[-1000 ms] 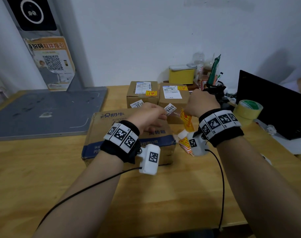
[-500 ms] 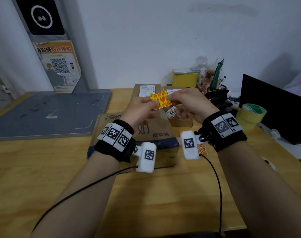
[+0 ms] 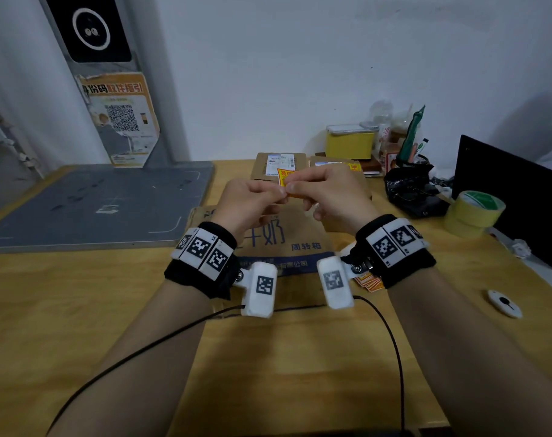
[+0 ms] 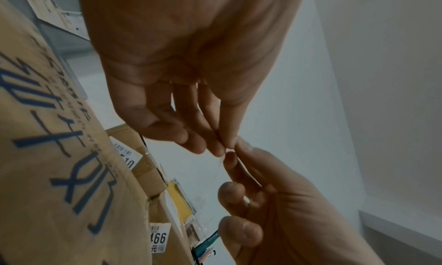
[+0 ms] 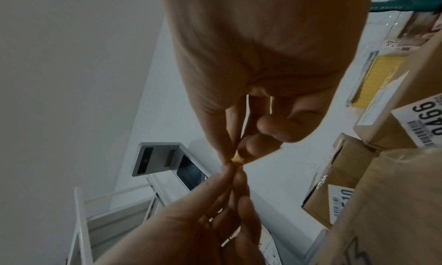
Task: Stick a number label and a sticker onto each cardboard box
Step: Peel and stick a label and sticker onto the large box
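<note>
A yellow-and-red sticker (image 3: 284,177) is held in the air above the large cardboard box (image 3: 277,244) with blue print. My left hand (image 3: 281,193) pinches its lower left edge and my right hand (image 3: 293,185) pinches it from the right, so most of it is hidden. The right wrist view shows the sticker's edge (image 5: 237,157) between my right thumb and fingers, with the left fingertips (image 5: 230,176) meeting it. Two small boxes (image 3: 279,165) (image 3: 347,168) stand behind, carrying number labels 3510 (image 4: 126,156) and 9466 (image 4: 159,238).
A pile of spare stickers (image 3: 367,282) lies on the wooden table under my right wrist. At the right are a tape roll (image 3: 473,212), a black laptop (image 3: 514,197) and a small white disc (image 3: 504,303). A grey pad (image 3: 95,206) fills the left; a yellow container (image 3: 350,143) stands by the wall.
My right hand came away from the small boxes with one sticker. Both hands rose above the large box and now close together on it, covering more of it.
</note>
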`<state>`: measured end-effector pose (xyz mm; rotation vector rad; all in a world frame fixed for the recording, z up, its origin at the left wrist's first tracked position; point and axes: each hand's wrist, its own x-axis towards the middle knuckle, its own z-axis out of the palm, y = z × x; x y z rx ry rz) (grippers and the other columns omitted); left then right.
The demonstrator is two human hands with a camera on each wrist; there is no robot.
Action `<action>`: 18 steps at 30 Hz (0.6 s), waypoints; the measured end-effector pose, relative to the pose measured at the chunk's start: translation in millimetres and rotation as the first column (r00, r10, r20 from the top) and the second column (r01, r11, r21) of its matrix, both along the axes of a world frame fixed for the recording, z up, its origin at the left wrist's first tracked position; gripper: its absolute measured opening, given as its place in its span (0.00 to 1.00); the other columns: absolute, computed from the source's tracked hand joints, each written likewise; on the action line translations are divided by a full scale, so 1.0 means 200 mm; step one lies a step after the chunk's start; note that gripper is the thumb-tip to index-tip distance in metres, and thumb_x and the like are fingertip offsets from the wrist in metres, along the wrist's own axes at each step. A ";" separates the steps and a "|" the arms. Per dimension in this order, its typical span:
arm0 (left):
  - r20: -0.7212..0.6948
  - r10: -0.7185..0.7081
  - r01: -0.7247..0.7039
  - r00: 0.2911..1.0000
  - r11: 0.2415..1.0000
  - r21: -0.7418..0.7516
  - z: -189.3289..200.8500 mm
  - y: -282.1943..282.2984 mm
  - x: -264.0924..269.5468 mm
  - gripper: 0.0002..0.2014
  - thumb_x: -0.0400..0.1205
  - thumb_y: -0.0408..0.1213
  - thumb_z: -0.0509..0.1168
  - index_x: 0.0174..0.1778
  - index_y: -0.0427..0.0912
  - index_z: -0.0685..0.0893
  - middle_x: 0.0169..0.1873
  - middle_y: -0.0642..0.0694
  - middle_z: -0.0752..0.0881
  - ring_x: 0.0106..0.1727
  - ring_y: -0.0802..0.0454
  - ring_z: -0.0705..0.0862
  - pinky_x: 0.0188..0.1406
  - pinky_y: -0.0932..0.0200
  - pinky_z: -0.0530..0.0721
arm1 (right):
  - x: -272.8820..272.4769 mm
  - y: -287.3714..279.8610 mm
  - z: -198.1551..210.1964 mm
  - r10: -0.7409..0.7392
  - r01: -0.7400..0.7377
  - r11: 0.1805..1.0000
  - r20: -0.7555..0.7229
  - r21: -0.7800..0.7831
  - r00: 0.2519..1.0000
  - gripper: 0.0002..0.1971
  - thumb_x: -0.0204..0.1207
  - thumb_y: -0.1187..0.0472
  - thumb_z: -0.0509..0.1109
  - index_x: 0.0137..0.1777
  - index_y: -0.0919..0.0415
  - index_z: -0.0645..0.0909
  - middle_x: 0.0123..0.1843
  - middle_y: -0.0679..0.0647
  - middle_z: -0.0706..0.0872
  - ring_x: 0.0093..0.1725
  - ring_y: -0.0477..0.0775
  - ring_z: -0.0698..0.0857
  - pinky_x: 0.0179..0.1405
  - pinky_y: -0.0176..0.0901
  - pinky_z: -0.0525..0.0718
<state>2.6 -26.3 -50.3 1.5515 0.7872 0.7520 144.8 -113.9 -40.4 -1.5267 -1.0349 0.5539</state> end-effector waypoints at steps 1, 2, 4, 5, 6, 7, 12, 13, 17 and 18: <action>0.009 -0.011 0.011 1.000 1.000 -0.006 0.00 0.00 0.00 0.05 0.81 0.37 0.74 0.49 0.42 0.93 0.40 0.48 0.94 0.36 0.57 0.88 0.35 0.63 0.84 | 0.00 0.00 0.00 0.006 -0.006 1.000 -0.002 -0.006 1.000 0.01 0.75 0.61 0.81 0.44 0.55 0.93 0.42 0.60 0.94 0.28 0.49 0.81 0.18 0.39 0.75; 0.021 -0.022 0.023 1.000 1.000 -0.012 -0.01 0.01 0.00 0.05 0.81 0.36 0.74 0.50 0.42 0.93 0.41 0.48 0.94 0.37 0.57 0.87 0.36 0.62 0.85 | 0.00 0.01 -0.01 0.002 -0.002 1.000 -0.006 -0.008 1.000 0.01 0.75 0.62 0.81 0.45 0.55 0.93 0.43 0.60 0.94 0.28 0.49 0.82 0.18 0.39 0.75; 0.041 -0.041 0.042 0.998 0.999 -0.020 -0.01 0.01 0.00 0.07 0.81 0.34 0.73 0.53 0.40 0.93 0.43 0.47 0.93 0.38 0.57 0.87 0.39 0.61 0.86 | 0.01 0.01 -0.01 -0.003 0.003 1.000 -0.020 -0.004 1.000 0.01 0.77 0.63 0.80 0.46 0.57 0.93 0.41 0.59 0.93 0.27 0.48 0.83 0.17 0.39 0.75; 0.048 -0.046 0.047 0.998 0.999 -0.022 -0.02 0.01 0.00 0.08 0.81 0.34 0.74 0.54 0.39 0.93 0.43 0.46 0.93 0.38 0.56 0.86 0.41 0.59 0.87 | 0.01 0.01 -0.01 -0.002 0.002 1.000 -0.027 -0.001 1.000 0.02 0.77 0.63 0.80 0.46 0.57 0.93 0.39 0.57 0.92 0.26 0.48 0.83 0.17 0.39 0.75; 0.058 -0.048 0.049 0.997 0.999 -0.022 -0.02 0.01 0.00 0.08 0.81 0.33 0.74 0.55 0.39 0.93 0.43 0.46 0.93 0.38 0.56 0.86 0.43 0.58 0.87 | 0.01 0.01 -0.01 0.001 0.000 1.000 -0.032 0.000 0.999 0.02 0.77 0.64 0.79 0.45 0.56 0.93 0.37 0.55 0.92 0.26 0.48 0.83 0.17 0.38 0.76; 0.068 -0.048 0.050 0.997 0.998 -0.025 -0.02 0.01 0.00 0.09 0.81 0.33 0.74 0.55 0.38 0.93 0.43 0.46 0.93 0.38 0.56 0.86 0.43 0.57 0.87 | 0.01 0.01 -0.01 0.002 -0.002 1.000 -0.034 -0.001 0.999 0.03 0.77 0.65 0.79 0.45 0.56 0.93 0.35 0.53 0.92 0.26 0.48 0.84 0.17 0.39 0.77; 0.092 -0.022 0.026 0.996 0.999 -0.042 -0.04 0.01 0.01 0.06 0.80 0.35 0.75 0.50 0.41 0.94 0.41 0.47 0.92 0.38 0.57 0.86 0.40 0.61 0.87 | 0.01 0.00 -0.02 0.012 -0.012 1.000 -0.061 -0.001 0.998 0.05 0.77 0.66 0.79 0.46 0.54 0.93 0.39 0.54 0.93 0.26 0.48 0.85 0.17 0.39 0.78; 0.087 -0.017 0.021 0.996 0.999 -0.044 -0.04 0.01 0.01 0.05 0.79 0.36 0.76 0.49 0.41 0.94 0.41 0.47 0.92 0.38 0.58 0.86 0.39 0.61 0.87 | 0.01 0.00 -0.02 0.013 -0.014 1.000 -0.062 -0.001 0.998 0.05 0.77 0.65 0.78 0.46 0.54 0.93 0.41 0.55 0.93 0.26 0.48 0.85 0.17 0.39 0.78; 0.083 -0.014 0.018 0.996 0.999 -0.047 -0.05 0.01 0.02 0.08 0.79 0.37 0.76 0.52 0.40 0.94 0.42 0.44 0.91 0.40 0.56 0.86 0.39 0.60 0.87 | 0.01 0.00 -0.02 0.027 -0.027 1.000 -0.070 0.002 0.997 0.05 0.78 0.66 0.78 0.48 0.55 0.93 0.45 0.58 0.92 0.26 0.48 0.85 0.17 0.39 0.77; 0.085 -0.015 0.019 0.996 0.999 -0.049 -0.05 0.02 0.02 0.09 0.79 0.37 0.76 0.53 0.40 0.94 0.42 0.44 0.91 0.40 0.56 0.86 0.39 0.59 0.87 | 0.01 0.00 -0.02 0.031 -0.031 1.000 -0.073 0.003 0.997 0.05 0.78 0.65 0.78 0.48 0.56 0.93 0.44 0.58 0.92 0.26 0.48 0.85 0.17 0.39 0.77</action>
